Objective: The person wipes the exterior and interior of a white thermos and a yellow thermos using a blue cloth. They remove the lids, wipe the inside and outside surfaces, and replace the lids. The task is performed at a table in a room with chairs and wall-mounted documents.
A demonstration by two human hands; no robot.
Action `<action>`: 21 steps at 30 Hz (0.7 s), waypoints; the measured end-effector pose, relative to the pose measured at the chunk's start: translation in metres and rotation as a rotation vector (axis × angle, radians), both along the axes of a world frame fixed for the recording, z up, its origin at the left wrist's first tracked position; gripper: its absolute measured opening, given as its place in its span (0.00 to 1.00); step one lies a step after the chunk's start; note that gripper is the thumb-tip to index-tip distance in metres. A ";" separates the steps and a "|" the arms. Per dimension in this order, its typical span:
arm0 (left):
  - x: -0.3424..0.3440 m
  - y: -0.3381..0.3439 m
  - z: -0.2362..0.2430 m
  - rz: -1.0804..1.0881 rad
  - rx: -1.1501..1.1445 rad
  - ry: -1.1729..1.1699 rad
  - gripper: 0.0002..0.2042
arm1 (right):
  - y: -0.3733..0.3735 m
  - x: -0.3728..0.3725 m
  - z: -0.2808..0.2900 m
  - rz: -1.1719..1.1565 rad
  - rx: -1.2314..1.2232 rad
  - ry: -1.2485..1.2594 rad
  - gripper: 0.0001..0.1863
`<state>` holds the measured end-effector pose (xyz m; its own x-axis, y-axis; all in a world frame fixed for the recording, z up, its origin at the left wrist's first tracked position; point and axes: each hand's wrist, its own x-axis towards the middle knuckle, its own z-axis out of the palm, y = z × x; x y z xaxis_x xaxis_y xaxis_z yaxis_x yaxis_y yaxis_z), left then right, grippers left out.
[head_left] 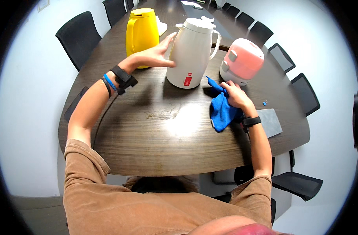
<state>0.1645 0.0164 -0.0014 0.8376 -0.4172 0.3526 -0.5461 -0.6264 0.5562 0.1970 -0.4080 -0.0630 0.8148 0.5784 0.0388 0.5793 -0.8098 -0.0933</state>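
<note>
A white thermos jug stands upright on the table, its handle toward the right. My left hand is at its left side with thumb and fingers spread; whether the fingertips touch the jug is hard to tell. Behind that hand a yellow thermos jug stands upright, partly covered by my hand and wrist. On the right, my right hand is closed on a blue cloth, which hangs crumpled over the tabletop. Just beyond this hand is a pink and white lidded container with side clips.
The dark wooden table has a glossy surface with a brownish smear near its middle. A grey flat sheet lies by my right wrist, with a small blue piece beyond it. Black chairs line both sides.
</note>
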 end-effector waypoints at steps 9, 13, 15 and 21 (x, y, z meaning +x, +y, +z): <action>0.019 -0.069 -0.023 0.177 -0.332 -0.168 0.66 | 0.008 -0.016 0.003 -0.012 -0.113 -0.042 0.30; 0.015 -0.059 -0.024 0.071 -0.373 -0.166 0.64 | 0.019 -0.027 0.036 0.193 0.188 0.225 0.46; 0.003 -0.051 -0.019 0.045 -0.334 -0.153 0.63 | 0.022 -0.037 0.056 0.236 0.256 0.034 0.45; -0.046 -0.026 0.007 -0.143 -0.226 0.025 0.65 | 0.064 -0.058 0.139 0.251 0.732 -0.069 0.34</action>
<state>0.1185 -0.0095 0.0054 0.7855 -0.4450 0.4301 -0.6044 -0.4023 0.6877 0.1395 -0.3444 0.0765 0.6450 0.5526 0.5279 0.7609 -0.3996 -0.5112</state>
